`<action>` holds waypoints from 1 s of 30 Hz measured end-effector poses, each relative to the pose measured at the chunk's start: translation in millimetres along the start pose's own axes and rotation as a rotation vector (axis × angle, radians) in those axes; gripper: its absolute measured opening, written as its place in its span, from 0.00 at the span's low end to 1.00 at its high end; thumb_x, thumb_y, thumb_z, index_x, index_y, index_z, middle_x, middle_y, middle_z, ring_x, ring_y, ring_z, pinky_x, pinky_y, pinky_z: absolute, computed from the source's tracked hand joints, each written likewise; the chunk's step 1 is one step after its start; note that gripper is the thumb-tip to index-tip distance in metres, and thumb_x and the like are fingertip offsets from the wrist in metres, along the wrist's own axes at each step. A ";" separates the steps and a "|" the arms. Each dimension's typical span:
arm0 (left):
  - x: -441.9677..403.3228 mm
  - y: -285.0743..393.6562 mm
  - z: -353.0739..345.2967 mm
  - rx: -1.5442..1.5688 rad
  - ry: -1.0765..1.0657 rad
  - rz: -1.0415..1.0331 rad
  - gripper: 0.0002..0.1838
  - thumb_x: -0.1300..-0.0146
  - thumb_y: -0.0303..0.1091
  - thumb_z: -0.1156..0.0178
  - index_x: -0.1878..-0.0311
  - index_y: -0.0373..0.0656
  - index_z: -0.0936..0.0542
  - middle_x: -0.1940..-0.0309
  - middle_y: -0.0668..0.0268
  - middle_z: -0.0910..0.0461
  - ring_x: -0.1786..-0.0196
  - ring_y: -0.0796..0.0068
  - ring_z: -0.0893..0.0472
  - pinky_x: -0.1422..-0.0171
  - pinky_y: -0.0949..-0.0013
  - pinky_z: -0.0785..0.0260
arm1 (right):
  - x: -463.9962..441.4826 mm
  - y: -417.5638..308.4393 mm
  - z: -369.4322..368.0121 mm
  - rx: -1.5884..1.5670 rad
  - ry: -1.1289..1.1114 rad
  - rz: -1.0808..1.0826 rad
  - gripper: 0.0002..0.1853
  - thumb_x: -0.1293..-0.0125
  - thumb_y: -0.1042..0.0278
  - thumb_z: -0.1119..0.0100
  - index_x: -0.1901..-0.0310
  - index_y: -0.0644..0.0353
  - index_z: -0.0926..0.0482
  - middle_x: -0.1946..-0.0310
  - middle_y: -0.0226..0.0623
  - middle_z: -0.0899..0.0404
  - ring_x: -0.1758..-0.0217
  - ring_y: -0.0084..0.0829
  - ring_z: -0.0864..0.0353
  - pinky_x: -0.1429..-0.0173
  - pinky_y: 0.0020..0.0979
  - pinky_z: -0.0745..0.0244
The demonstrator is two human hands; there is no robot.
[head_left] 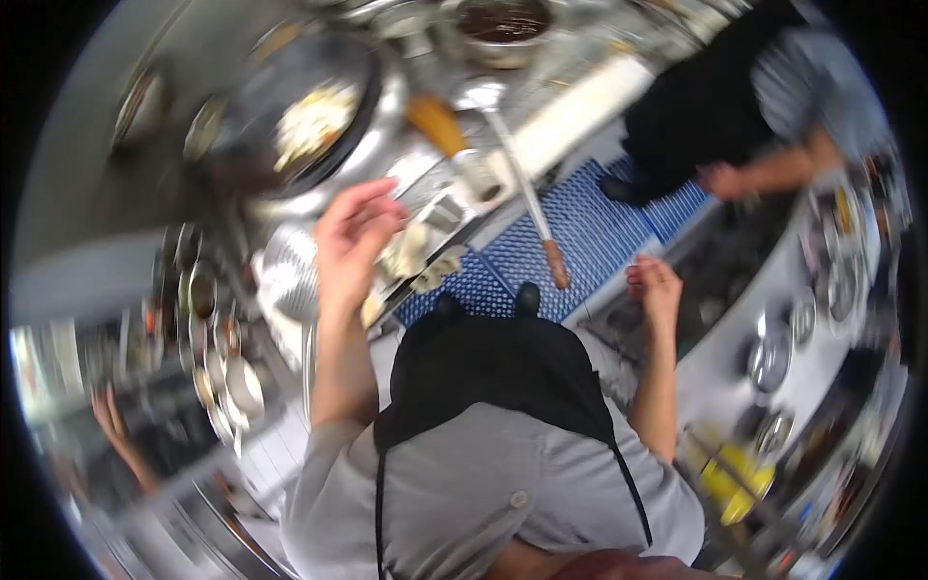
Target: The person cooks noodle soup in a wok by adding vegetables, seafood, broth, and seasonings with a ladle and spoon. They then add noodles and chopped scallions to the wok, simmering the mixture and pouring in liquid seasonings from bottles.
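Note:
My left hand (360, 237) is raised beside a large wok (232, 159), its fingers loosely bent and apart, with nothing visible in them. Pale, yellowish food (316, 121) lies in the wok. Just beyond my left hand are a cloth-like pale item (414, 249) and a perforated metal bowl (290, 269). My right hand (657, 282) hangs over the floor side, fingers loosely curled but apart, holding nothing visible. Between the hands, a long metal ladle (522, 184) with a wooden handle end juts past the counter edge. A second wooden handle (437, 124) rests in a metal cylinder (478, 176).
A co-worker in a black apron (691, 101) stands at the upper right, one hand (720, 181) low. Blue matting (580, 227) covers the floor. Small bowls (242, 387) stand at left; metal dishes (769, 360) line the right counter (715, 391). A dark-filled pot (503, 24) is at top.

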State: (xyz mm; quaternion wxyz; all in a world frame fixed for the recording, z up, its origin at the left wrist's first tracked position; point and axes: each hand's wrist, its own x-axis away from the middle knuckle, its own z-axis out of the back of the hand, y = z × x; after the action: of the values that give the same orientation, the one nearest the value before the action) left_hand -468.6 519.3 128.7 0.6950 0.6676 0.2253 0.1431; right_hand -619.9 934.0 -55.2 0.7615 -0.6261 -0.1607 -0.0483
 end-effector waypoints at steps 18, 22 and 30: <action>165.4 10.3 269.2 -0.117 1.097 -0.081 0.19 0.41 0.17 0.53 0.50 0.36 0.18 0.67 0.66 0.18 0.72 0.82 0.22 0.69 0.77 0.30 | -22.9 -37.4 -192.4 0.223 -0.492 0.405 0.06 0.31 0.72 0.40 0.60 0.60 0.28 0.77 0.26 0.31 0.85 0.16 0.36 0.83 0.21 0.41; 176.4 -7.7 427.4 -0.090 1.220 -0.169 0.13 0.34 0.24 0.48 0.52 0.35 0.17 0.71 0.66 0.19 0.75 0.81 0.23 0.71 0.76 0.29 | 38.7 -90.6 -239.4 0.308 -0.616 0.372 0.05 0.30 0.71 0.40 0.58 0.61 0.26 0.80 0.23 0.32 0.85 0.13 0.35 0.83 0.20 0.41; 126.6 -20.2 665.1 -0.965 1.398 0.175 0.25 0.39 0.48 0.39 0.49 0.37 0.15 0.57 0.51 0.13 0.54 0.47 0.15 0.46 0.54 0.24 | 138.4 -104.0 -337.5 0.452 -0.816 0.288 0.05 0.34 0.73 0.37 0.60 0.62 0.23 0.80 0.20 0.32 0.82 0.11 0.37 0.79 0.20 0.45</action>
State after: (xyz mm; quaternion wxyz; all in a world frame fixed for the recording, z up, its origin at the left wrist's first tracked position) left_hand -26.8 6.8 98.0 0.5910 0.0715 0.4643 0.6557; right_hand -455.7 602.6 29.2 0.7522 -0.4286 -0.3645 0.3429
